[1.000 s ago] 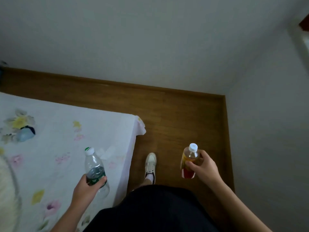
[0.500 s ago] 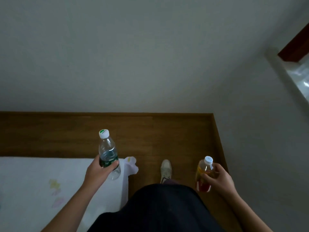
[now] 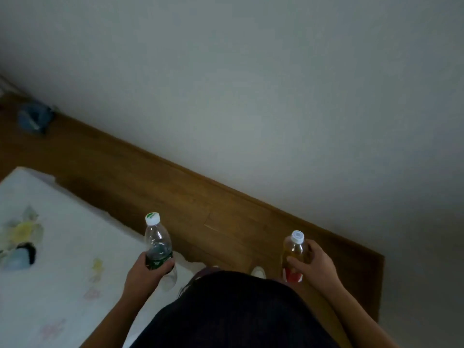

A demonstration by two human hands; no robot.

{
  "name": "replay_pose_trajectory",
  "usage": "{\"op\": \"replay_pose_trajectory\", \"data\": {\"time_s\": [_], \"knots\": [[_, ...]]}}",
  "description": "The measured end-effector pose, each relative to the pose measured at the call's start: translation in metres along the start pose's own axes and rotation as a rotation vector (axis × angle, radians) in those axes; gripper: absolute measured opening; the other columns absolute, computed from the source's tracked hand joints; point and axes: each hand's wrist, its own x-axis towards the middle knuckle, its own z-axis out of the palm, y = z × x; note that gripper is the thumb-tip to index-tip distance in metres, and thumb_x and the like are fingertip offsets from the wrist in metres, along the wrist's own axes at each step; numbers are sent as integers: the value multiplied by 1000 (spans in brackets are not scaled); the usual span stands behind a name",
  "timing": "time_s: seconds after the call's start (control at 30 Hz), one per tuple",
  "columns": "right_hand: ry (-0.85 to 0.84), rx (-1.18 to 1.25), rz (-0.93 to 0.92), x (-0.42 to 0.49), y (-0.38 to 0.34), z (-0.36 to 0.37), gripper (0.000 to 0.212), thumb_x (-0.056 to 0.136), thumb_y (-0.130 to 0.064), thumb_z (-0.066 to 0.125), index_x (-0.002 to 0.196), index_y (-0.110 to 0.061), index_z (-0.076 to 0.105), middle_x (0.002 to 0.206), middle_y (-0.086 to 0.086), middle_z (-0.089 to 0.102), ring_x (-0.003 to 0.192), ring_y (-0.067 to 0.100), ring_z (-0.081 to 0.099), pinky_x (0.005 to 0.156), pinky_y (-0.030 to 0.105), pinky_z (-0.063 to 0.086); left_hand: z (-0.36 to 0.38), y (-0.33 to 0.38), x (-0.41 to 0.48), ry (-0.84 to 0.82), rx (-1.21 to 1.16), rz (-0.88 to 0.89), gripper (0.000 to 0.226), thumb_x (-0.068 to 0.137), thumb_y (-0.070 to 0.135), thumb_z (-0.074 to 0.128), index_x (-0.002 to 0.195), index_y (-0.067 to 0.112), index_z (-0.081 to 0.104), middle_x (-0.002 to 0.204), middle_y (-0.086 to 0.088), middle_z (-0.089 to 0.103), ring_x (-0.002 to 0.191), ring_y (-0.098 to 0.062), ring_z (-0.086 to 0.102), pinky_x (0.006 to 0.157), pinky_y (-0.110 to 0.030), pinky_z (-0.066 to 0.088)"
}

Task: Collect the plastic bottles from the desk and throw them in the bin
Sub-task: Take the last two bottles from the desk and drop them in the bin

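The table (image 3: 62,285) at the left is covered by a white cloth (image 3: 75,222) printed with faint flowers, and a small pale blue and black object (image 3: 21,254) lies on it near the left edge. Beyond it the wooden floor (image 3: 200,202) runs along the wall, with a blurred blue-grey heap (image 3: 35,119) at the far left. The toe of a white shoe (image 3: 258,271) stands on the boards.

The bench (image 3: 50,285) lay to my left, with the floor (image 3: 200,209) running between it and the wall (image 3: 251,96) ahead. My left hand (image 3: 147,272) held the left bottle (image 3: 158,241) upright over the bench's right edge; my right hand (image 3: 315,263) held the right bottle (image 3: 294,252) over the floor, just right of my shoe (image 3: 258,271).
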Motion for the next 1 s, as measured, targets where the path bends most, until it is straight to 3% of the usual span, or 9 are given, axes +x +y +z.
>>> {"op": "replay_pose_trajectory", "data": {"time_s": [0.1, 0.17, 0.27, 0.37, 0.47, 0.63, 0.83, 1.0], "knots": [[-133, -52, -93, 53, -60, -1, 77, 68, -52, 81, 134, -24, 52, 118, -11, 64, 107, 15, 64, 92, 40, 56, -13, -5, -4, 96, -59, -114, 54, 76, 45, 82, 120, 22, 59, 109, -1, 69, 97, -22, 65, 82, -38, 48], [-207, -62, -164, 84, -105, 9, 88, 60, -60, 80, 135, -24, 51, 121, -8, 64, 111, 18, 63, 95, 42, 55, -24, -9, -4, 173, -92, -189, 55, 76, 46, 81, 120, 22, 58, 108, -2, 69, 97, -24, 65, 82, -37, 48], [-304, -62, -252, 120, -167, 31, 68, 73, -43, 82, 132, -25, 52, 120, -11, 61, 112, 14, 59, 100, 42, 51, -40, -21, 1, 250, -151, -297, 63, 70, 55, 82, 117, 18, 62, 105, -3, 71, 91, -23, 66, 79, -38, 50], [-364, -86, -319, 151, -212, 53, 62, 76, -40, 82, 129, -29, 52, 117, -14, 60, 111, 11, 57, 101, 42, 50, -49, -31, 13, 290, -205, -373, 73, 56, 65, 75, 112, 19, 65, 98, -1, 73, 86, -18, 67, 77, -40, 52], [-395, -111, -366, 181, -251, 71, 55, 76, -37, 82, 123, -33, 53, 112, -17, 61, 106, 8, 58, 97, 37, 51, -58, -22, 37, 324, -268, -435, 70, 55, 60, 74, 109, 17, 63, 98, -4, 71, 86, -21, 66, 79, -41, 51], [-405, -199, -364, 222, -290, 97, 59, 74, -38, 83, 125, -31, 54, 112, -15, 62, 106, 11, 60, 92, 33, 50, -84, -9, 90, 334, -342, -443, 68, 55, 57, 75, 109, 17, 62, 102, -6, 72, 89, -23, 67, 84, -41, 52], [-356, -214, -378, 277, -349, 121, 50, 72, -29, 86, 101, -50, 52, 102, -22, 66, 103, 14, 65, 89, 37, 52, -146, 21, 179, 394, -355, -323, 63, 78, 44, 81, 127, 12, 59, 113, -8, 69, 97, -25, 64, 82, -35, 48], [-429, -305, -388, 321, -403, 150, 52, 70, -32, 87, 113, -36, 58, 108, -10, 70, 106, 18, 65, 92, 40, 52, -180, 29, 227, 457, -407, -322, 70, 76, 51, 81, 130, 13, 58, 118, -8, 70, 105, -27, 66, 89, -38, 53]]}}
